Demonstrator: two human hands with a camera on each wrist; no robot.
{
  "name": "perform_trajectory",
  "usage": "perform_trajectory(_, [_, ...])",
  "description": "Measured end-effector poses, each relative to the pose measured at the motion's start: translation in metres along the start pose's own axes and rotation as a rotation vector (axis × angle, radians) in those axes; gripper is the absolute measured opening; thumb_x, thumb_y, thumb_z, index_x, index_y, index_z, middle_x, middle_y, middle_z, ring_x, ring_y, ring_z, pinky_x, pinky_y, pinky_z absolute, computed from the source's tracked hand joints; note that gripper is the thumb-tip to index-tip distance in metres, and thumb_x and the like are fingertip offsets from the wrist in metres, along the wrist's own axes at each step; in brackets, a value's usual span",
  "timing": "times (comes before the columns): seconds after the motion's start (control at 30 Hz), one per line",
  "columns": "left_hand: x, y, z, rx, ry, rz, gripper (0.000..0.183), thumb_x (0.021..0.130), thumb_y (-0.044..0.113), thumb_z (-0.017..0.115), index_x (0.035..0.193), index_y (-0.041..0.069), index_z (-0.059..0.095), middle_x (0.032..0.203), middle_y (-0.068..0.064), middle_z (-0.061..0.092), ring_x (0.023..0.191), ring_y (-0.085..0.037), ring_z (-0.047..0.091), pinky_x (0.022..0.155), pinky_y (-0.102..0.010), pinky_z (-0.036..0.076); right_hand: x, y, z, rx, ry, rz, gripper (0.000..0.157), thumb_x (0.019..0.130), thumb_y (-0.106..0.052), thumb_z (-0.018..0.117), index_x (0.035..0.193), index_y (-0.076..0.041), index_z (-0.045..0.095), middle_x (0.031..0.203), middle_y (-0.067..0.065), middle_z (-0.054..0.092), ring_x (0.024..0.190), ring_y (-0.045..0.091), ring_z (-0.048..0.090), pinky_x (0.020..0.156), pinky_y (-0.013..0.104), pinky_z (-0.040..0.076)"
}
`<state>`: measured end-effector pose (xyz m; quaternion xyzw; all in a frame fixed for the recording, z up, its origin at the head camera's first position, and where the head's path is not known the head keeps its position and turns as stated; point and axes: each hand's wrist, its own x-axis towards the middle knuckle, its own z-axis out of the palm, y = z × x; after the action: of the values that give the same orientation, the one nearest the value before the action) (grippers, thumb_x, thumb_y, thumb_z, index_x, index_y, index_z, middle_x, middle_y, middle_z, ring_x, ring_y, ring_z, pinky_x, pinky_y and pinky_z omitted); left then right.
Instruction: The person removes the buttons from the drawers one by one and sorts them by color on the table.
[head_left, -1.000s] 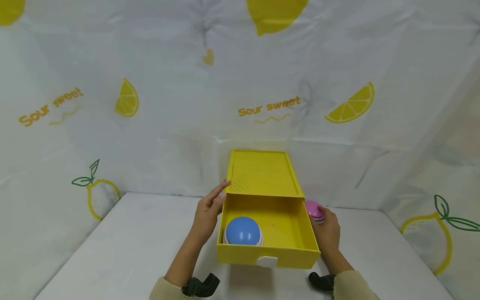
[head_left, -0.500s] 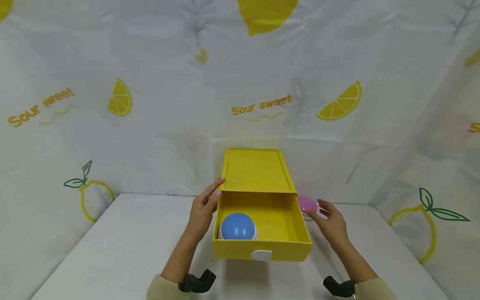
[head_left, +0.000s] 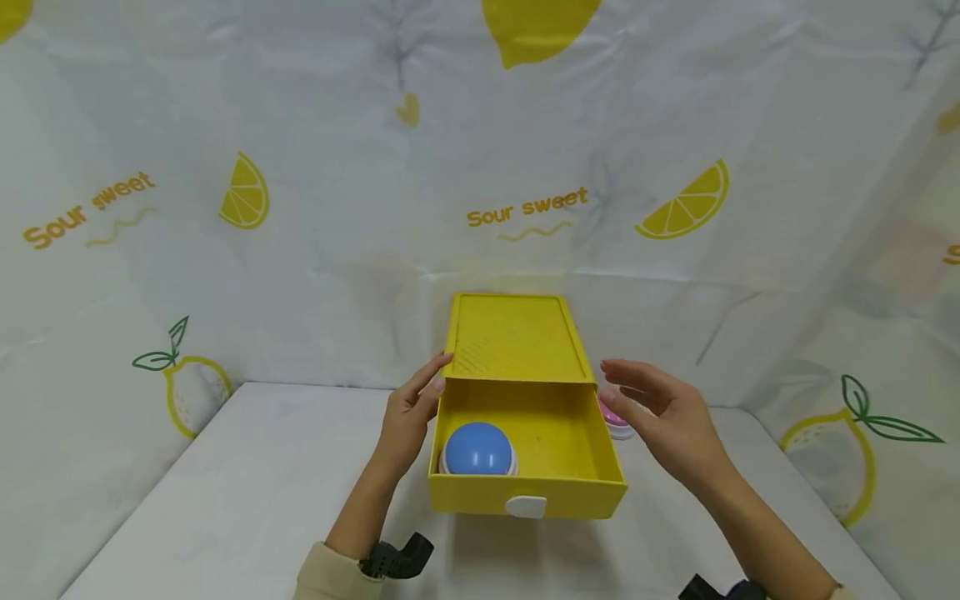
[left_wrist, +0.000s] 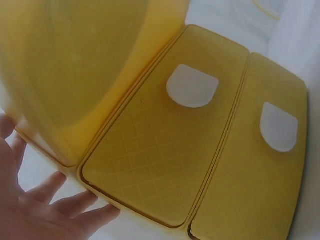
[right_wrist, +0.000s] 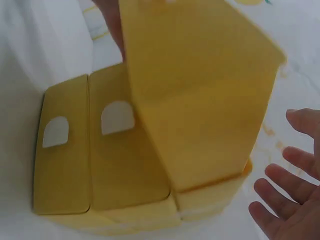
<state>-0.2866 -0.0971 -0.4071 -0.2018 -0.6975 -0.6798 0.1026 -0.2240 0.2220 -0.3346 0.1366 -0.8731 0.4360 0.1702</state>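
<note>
A yellow drawer cabinet (head_left: pixel 517 333) stands on the table with its top drawer (head_left: pixel 577 498) pulled out toward me. Inside that drawer, at the front left, sits a blue dome (head_left: pixel 480 448) on a white rim. My left hand (head_left: pixel 405 423) rests its fingertips along the cabinet's left side; the left wrist view shows the fingers (left_wrist: pixel 75 205) spread against the edge. On the right my right hand (head_left: pixel 678 425) holds nothing, its fingers (right_wrist: pixel 287 182) extended beside the cabinet. Behind its thumb a pink dome (head_left: pixel 617 421) with a white rim is partly hidden, on the table by the cabinet's right side.
Two lower drawers, one just below the top (left_wrist: pixel 155 135) and a bottom one (left_wrist: pixel 255 150), are closed and have white tabs. A white table (head_left: pixel 262 492) lies beneath, and a lemon-print curtain (head_left: pixel 360 208) hangs right behind.
My right hand has let go of the pink dome, leaving it beside the cabinet, and has drawn back and up. The left hand stays at the cabinet's side.
</note>
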Motion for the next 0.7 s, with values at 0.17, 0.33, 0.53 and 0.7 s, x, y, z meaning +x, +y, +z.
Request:
perform_trajectory(0.17, [0.0,0.0,-0.001,0.012,-0.001,0.001,0.042,0.108,0.03,0.047,0.148,0.021,0.053,0.161,-0.002,0.043,0.149,-0.027,0.041,0.112,-0.056,0.045,0.005,-0.031,0.003,0.013,-0.12,-0.043,0.04,0.096,-0.032,0.07,0.132,-0.014,0.066,0.129,0.004,0.07,0.115,0.026,0.069,0.087,0.019,0.059])
perform_trajectory(0.33, [-0.002,-0.004,-0.003,0.047,0.035,0.04,0.042,0.11,0.028,0.042,0.15,0.017,0.052,0.161,-0.006,0.043,0.147,-0.031,0.044,0.109,-0.056,0.046,0.012,-0.05,0.014,0.001,-0.262,-0.122,0.041,0.095,-0.031,0.072,0.132,-0.013,0.068,0.129,0.004,0.071,0.112,0.02,0.071,0.098,0.043,0.058])
perform_trajectory(0.53, [-0.003,-0.003,0.003,0.041,0.05,0.034,0.043,0.109,0.027,0.043,0.151,0.019,0.05,0.162,-0.005,0.041,0.149,-0.029,0.042,0.113,-0.053,0.043,0.019,-0.061,0.032,-0.058,-0.41,-0.15,0.046,0.093,-0.037,0.073,0.132,-0.013,0.068,0.131,0.004,0.071,0.115,0.021,0.069,0.099,0.044,0.058])
perform_trajectory(0.7, [-0.002,-0.003,0.011,0.012,0.058,0.03,0.045,0.107,0.026,0.045,0.151,0.018,0.05,0.161,-0.004,0.041,0.151,-0.025,0.038,0.12,-0.047,0.037,0.022,-0.069,0.043,-0.051,-0.531,-0.143,0.052,0.092,-0.04,0.073,0.135,-0.011,0.065,0.133,0.005,0.069,0.119,0.023,0.066,0.102,0.045,0.056])
